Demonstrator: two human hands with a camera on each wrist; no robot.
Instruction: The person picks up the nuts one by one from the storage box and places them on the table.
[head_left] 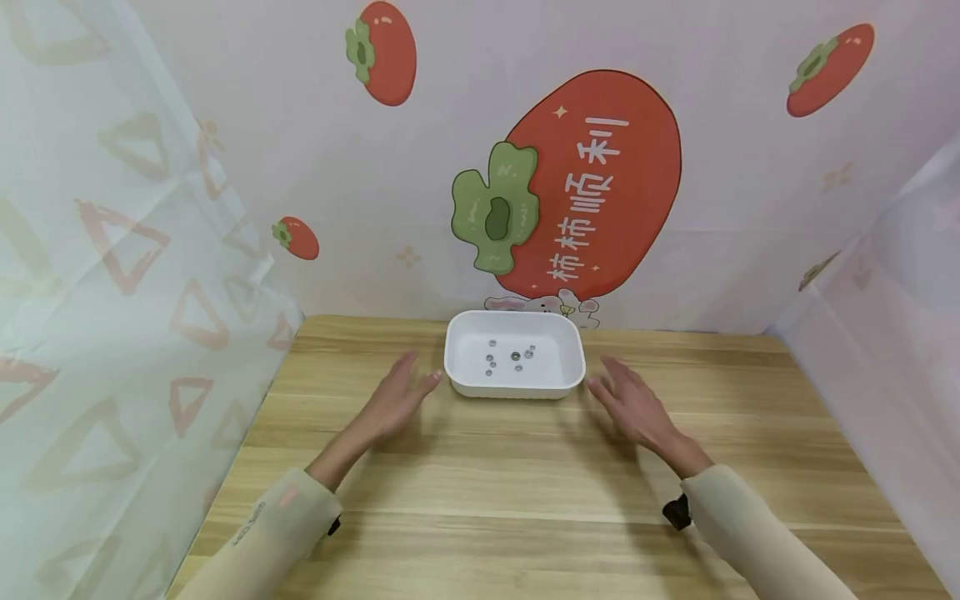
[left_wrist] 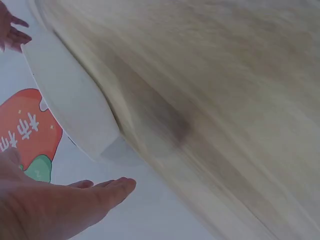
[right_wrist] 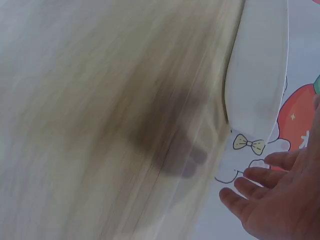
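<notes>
A white rectangular tray (head_left: 514, 390) with rounded corners stands at the back of the wooden table. Several small, shiny metal pieces that look like nuts (head_left: 515, 357) lie scattered on its floor. Just off the tray's left end is my left hand (head_left: 393, 400), fingers extended and thumb toward the rim. My right hand (head_left: 633, 404) mirrors it beyond the right end, its fingers spread. Both hands hold nothing. In the left wrist view the tray's side wall (left_wrist: 70, 95) shows past the left hand; the right wrist view has the other end (right_wrist: 257, 70) above my right fingers.
The wood-grain table (head_left: 510, 492) ends at a pale back curtain (head_left: 360, 275) printed with red persimmons, close behind the tray. More patterned cloth (head_left: 135, 333) hangs along the left, and another sheet (head_left: 900, 333) borders the right side.
</notes>
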